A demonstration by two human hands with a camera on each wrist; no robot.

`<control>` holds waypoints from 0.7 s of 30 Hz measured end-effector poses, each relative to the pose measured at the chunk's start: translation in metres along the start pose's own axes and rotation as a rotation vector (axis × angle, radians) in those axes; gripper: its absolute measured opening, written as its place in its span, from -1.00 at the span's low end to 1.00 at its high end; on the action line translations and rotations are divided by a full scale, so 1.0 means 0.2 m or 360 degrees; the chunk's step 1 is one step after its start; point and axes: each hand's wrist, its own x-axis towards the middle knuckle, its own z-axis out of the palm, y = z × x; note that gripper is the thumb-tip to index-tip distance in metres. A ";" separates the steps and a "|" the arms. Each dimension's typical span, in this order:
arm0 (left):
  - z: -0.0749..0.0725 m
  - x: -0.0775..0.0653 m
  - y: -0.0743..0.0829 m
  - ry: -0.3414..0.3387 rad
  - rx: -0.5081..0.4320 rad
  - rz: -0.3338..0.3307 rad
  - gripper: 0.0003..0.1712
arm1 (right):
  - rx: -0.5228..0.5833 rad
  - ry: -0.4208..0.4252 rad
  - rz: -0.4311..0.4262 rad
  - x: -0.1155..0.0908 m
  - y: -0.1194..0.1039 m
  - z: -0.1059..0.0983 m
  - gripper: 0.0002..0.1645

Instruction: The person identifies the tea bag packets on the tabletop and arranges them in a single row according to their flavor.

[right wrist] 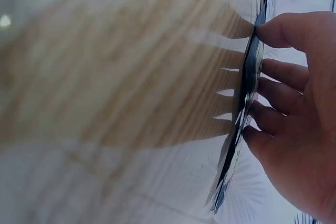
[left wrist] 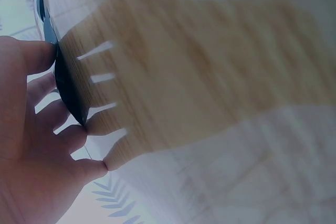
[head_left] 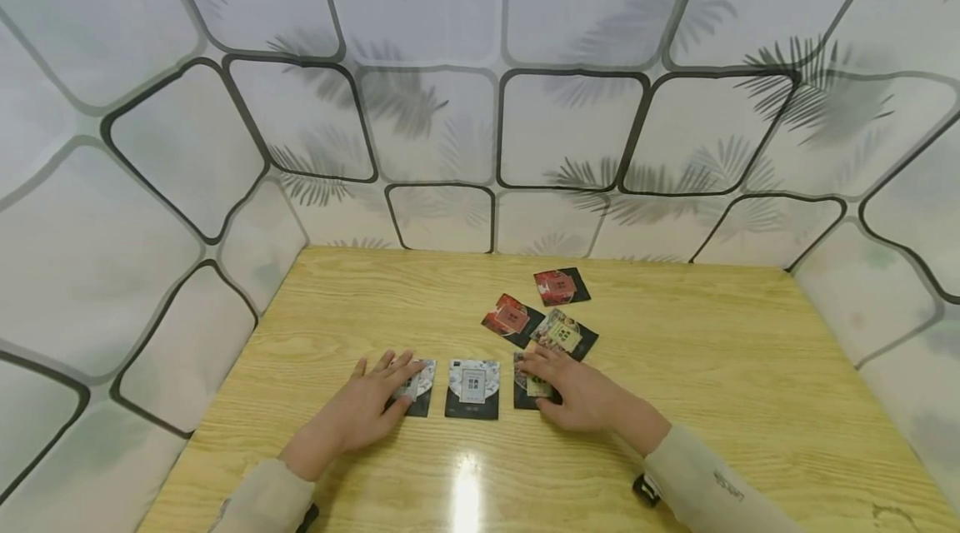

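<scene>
Three flat packets with dark lower ends lie in a row across the wooden table. My left hand (head_left: 369, 405) rests on the left packet (head_left: 423, 389), which has a grey-white label, and covers much of it. In the left wrist view, the thumb and some fingertips touch that dark packet (left wrist: 67, 90) from above. Between the hands lies another grey-white packet (head_left: 473, 390), untouched. My right hand (head_left: 581, 391) lies over the right packet (head_left: 527, 402), which has a yellowish label; its fingers and thumb touch the packet (right wrist: 249, 77) in the right wrist view.
Behind the right hand lie a packet with a yellow label (head_left: 566, 335), a red-labelled packet (head_left: 513, 320) beside it, and another red one (head_left: 562, 286) farther back. Patterned cloth walls (head_left: 435, 125) enclose the wooden table (head_left: 360, 291) at its back and sides.
</scene>
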 end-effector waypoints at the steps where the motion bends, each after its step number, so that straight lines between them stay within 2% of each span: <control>1: 0.00 0.00 0.00 -0.0001 0.0000 0.0001 -0.37 | 0.0003 0.0001 -0.0001 0.00 0.00 0.00 -0.30; 17: 0.00 0.00 0.00 0.0012 0.0008 0.0001 -0.37 | -0.0007 0.0003 -0.0021 -0.01 -0.02 0.00 -0.31; 21: 0.00 0.00 0.00 0.0006 0.0010 0.0001 -0.37 | 0.0008 0.0060 -0.0001 -0.01 0.00 0.00 -0.33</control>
